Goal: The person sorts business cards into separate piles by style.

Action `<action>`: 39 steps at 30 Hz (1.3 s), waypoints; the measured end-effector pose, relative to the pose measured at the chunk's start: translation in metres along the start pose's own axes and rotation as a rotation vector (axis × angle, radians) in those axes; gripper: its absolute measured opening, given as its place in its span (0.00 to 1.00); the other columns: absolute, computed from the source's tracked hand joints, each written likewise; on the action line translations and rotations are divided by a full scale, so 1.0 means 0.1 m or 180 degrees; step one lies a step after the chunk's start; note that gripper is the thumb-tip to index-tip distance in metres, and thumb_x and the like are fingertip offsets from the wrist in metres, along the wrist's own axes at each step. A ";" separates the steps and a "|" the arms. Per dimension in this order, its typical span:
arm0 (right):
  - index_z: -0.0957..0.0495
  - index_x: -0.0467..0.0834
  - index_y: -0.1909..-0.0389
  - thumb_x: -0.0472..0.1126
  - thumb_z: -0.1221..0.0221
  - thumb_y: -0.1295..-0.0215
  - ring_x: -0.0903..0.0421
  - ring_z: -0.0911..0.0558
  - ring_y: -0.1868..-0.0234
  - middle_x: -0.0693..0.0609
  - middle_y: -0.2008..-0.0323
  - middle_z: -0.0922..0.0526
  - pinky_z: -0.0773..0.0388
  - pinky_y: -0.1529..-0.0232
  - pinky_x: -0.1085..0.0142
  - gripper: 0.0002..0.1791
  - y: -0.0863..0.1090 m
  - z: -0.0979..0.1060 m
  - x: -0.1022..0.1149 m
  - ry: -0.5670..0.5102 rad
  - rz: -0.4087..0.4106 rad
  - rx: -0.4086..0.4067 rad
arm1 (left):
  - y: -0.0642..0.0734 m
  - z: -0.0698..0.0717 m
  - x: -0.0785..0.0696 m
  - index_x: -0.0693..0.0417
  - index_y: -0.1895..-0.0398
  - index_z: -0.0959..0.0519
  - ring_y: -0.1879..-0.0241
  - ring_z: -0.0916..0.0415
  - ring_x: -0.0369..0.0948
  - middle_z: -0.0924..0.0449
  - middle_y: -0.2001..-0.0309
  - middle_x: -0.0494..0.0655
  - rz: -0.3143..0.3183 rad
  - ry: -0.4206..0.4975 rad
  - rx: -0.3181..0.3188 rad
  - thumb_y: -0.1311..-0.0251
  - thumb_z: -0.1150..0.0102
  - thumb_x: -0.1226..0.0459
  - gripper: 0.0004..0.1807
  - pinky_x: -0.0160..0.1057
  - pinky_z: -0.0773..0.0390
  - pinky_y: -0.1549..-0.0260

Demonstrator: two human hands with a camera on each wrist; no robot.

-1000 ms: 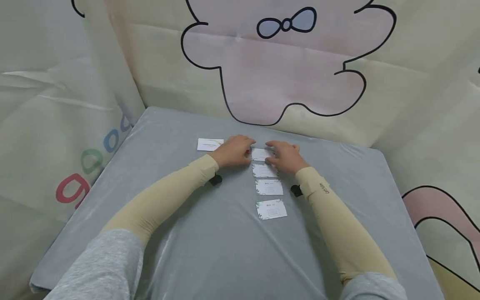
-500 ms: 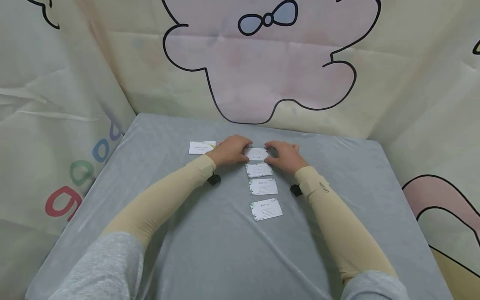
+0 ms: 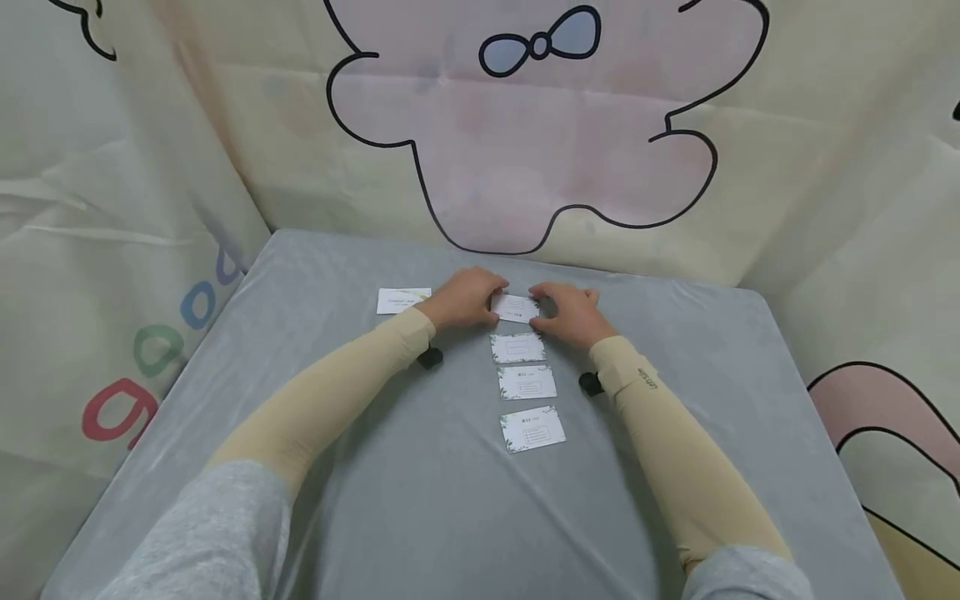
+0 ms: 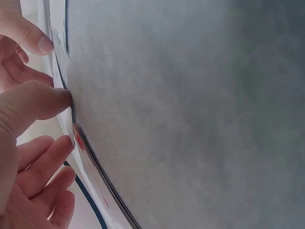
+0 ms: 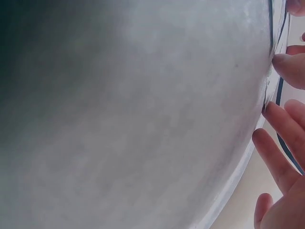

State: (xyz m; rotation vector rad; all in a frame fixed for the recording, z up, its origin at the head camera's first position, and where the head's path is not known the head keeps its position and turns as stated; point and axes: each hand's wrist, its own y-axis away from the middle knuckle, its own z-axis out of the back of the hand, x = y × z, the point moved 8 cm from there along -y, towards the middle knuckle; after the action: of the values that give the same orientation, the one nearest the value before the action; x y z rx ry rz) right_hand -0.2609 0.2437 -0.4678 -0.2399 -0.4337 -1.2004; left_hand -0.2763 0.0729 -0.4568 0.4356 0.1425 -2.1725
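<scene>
My left hand (image 3: pixel 467 298) and right hand (image 3: pixel 568 312) face each other at the far part of the table. Between them lies a white business card (image 3: pixel 517 307), held at its short sides, thumb at the near corner and fingers at the far one. In the left wrist view, the left thumb (image 4: pixel 55 101) meets the card's edge. Right fingertips (image 5: pixel 270 108) rest along the edge in the right wrist view. Below, three leaf-bordered cards run toward me in a column: a far one (image 3: pixel 517 347), a middle one (image 3: pixel 527 382) and a slightly tilted near one (image 3: pixel 533 428).
Left of the column lies another white card (image 3: pixel 403 301) with a yellow-green mark. A thin stack of cards with red marks (image 4: pixel 100 171) shows by the left hand in the left wrist view. Grey cloth (image 3: pixel 420 500) covers the table; printed curtains (image 3: pixel 300 167) stand close behind and beside it.
The left hand has closed in to the far card's left side, and both hands now hold it between them. The head view has shifted slightly. The three nearer cards keep their places.
</scene>
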 end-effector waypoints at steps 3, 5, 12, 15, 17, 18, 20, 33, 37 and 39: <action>0.23 0.47 0.27 0.49 0.28 0.31 0.43 0.24 0.25 0.47 0.30 0.17 0.47 0.36 0.39 0.33 0.02 -0.04 -0.02 -0.0010 -0.0035 0.0003 | 0.01 -0.06 0.02 0.55 0.23 0.25 0.30 0.24 0.48 0.17 0.33 0.50 0.0008 0.0031 0.0028 0.34 0.26 0.55 0.37 0.50 0.29 0.25; 0.23 0.47 0.27 0.49 0.28 0.31 0.44 0.24 0.25 0.47 0.30 0.17 0.47 0.35 0.38 0.33 0.02 -0.04 -0.03 -0.0011 -0.0042 -0.0023 | 0.01 -0.08 0.03 0.54 0.23 0.26 0.29 0.25 0.48 0.17 0.32 0.50 0.0024 0.0070 0.0022 0.33 0.27 0.55 0.37 0.50 0.30 0.24; 0.24 0.47 0.26 0.51 0.28 0.30 0.44 0.25 0.24 0.47 0.27 0.20 0.47 0.35 0.38 0.34 0.05 -0.06 0.00 0.0008 -0.0032 0.0006 | 0.09 -0.07 0.02 0.54 0.22 0.27 0.25 0.28 0.48 0.21 0.28 0.50 0.0080 0.0060 0.0019 0.31 0.29 0.55 0.36 0.50 0.34 0.21; 0.25 0.47 0.25 0.51 0.29 0.29 0.43 0.26 0.24 0.46 0.25 0.22 0.48 0.34 0.38 0.34 0.15 -0.05 0.06 0.0024 0.0009 0.0030 | 0.22 -0.07 -0.06 0.56 0.23 0.26 0.25 0.27 0.49 0.21 0.28 0.52 0.0003 0.0046 -0.0035 0.31 0.30 0.55 0.36 0.49 0.32 0.22; 0.25 0.47 0.25 0.51 0.29 0.29 0.42 0.26 0.24 0.46 0.25 0.22 0.48 0.34 0.38 0.35 0.26 -0.03 0.10 0.0022 0.0053 0.0045 | 0.33 -0.07 -0.14 0.57 0.24 0.26 0.27 0.25 0.49 0.20 0.29 0.53 -0.0061 0.0031 -0.0043 0.31 0.30 0.53 0.36 0.49 0.29 0.24; 0.25 0.47 0.25 0.51 0.28 0.30 0.42 0.26 0.24 0.45 0.26 0.22 0.49 0.34 0.37 0.35 0.32 -0.02 0.12 0.0033 0.0075 0.0051 | 0.39 -0.08 -0.18 0.57 0.24 0.26 0.28 0.24 0.49 0.19 0.29 0.53 -0.0090 0.0040 -0.0028 0.32 0.29 0.53 0.36 0.48 0.28 0.25; 0.25 0.47 0.25 0.51 0.27 0.32 0.43 0.26 0.24 0.46 0.26 0.21 0.49 0.33 0.37 0.36 0.45 0.00 0.15 0.0053 0.0106 0.0063 | 0.50 -0.10 -0.26 0.58 0.25 0.25 0.30 0.21 0.49 0.17 0.32 0.53 -0.0149 0.0006 0.0011 0.32 0.28 0.52 0.36 0.48 0.25 0.27; 0.22 0.49 0.28 0.50 0.27 0.31 0.44 0.23 0.27 0.48 0.29 0.18 0.47 0.34 0.38 0.32 0.69 -0.16 0.18 0.0164 0.0232 0.0055 | 0.66 -0.23 -0.44 0.56 0.38 0.16 0.53 0.20 0.43 0.13 0.53 0.47 -0.0123 -0.0161 -0.0023 0.36 0.24 0.54 0.27 0.47 0.18 0.47; 0.22 0.50 0.28 0.50 0.26 0.32 0.45 0.22 0.27 0.49 0.30 0.17 0.46 0.34 0.39 0.32 0.70 -0.12 0.19 0.0191 0.0238 0.0049 | 0.65 -0.21 -0.47 0.57 0.34 0.18 0.49 0.19 0.43 0.12 0.47 0.48 -0.0126 -0.0164 -0.0027 0.38 0.23 0.55 0.31 0.47 0.18 0.43; 0.21 0.49 0.28 0.49 0.26 0.32 0.45 0.22 0.27 0.49 0.30 0.17 0.46 0.34 0.39 0.33 0.72 -0.08 0.21 0.0187 0.0245 0.0047 | 0.65 -0.19 -0.47 0.57 0.32 0.19 0.45 0.19 0.44 0.13 0.43 0.49 -0.0121 -0.0128 -0.0033 0.38 0.24 0.56 0.33 0.46 0.19 0.40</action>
State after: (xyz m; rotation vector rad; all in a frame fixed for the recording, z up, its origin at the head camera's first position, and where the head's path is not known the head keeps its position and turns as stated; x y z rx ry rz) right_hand -0.1864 0.2481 -0.4620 -0.2063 -0.3790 -1.1256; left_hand -0.1941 0.0750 -0.4541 0.3857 0.1407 -2.2155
